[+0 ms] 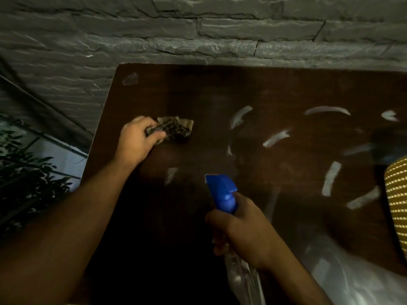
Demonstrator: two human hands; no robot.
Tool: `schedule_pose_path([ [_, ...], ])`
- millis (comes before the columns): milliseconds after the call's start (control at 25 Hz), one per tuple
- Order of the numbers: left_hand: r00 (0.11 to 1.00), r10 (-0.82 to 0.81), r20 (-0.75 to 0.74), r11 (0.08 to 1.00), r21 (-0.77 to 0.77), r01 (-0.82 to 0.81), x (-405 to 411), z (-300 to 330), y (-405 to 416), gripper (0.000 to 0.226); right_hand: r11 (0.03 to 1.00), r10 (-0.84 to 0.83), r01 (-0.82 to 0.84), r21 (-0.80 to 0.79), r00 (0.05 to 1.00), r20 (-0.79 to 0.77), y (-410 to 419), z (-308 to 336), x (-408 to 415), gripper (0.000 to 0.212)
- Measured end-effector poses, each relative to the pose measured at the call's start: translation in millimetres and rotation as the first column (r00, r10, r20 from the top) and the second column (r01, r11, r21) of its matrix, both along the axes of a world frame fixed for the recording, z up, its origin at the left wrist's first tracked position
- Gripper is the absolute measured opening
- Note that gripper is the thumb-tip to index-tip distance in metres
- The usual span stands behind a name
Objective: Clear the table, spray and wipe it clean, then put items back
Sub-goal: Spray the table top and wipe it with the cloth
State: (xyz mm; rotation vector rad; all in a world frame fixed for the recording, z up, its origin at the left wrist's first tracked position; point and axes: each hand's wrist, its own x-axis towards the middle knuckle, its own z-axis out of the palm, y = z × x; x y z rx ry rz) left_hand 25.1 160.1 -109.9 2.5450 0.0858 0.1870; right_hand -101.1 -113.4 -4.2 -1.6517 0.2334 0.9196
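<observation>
A dark brown table [286,89] fills the middle of the view, with pale smeared streaks across its right half. My left hand [137,140] grips a crumpled patterned cloth [176,127] and holds it against the table's left part. Nearer to me, my right hand [240,230] is wrapped round the neck of a clear spray bottle [242,276]. Its blue trigger head [221,190] points left and away over the table.
A grey stone-pattern wall [198,29] runs along the table's far edge. A leafy plant [24,172] stands left of the table by a tiled floor. A yellow woven object [397,201] shows at the right edge.
</observation>
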Motion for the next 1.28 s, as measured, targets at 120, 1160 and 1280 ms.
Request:
schedule_pose_path([
  [120,0.995,0.091,-0.034,0.995,0.041,-0.09,47.4,-5.9,-18.9,0.022,0.999,0.009,-0.006,0.048,0.998,-0.054,9.6,-3.1,1.6,0.022],
  [1160,0.991,-0.094,-0.095,0.995,0.027,0.097,-78.9,-1.9,-8.4,0.025,0.996,-0.09,0.09,-0.021,0.996,0.021,13.7,10.8,-39.5,0.013],
  [1280,0.989,0.096,-0.115,0.994,0.056,-0.091,-24.0,-1.5,-45.9,0.028,0.996,-0.083,0.082,-0.02,0.997,-0.006,7.9,8.1,-51.2,0.015],
])
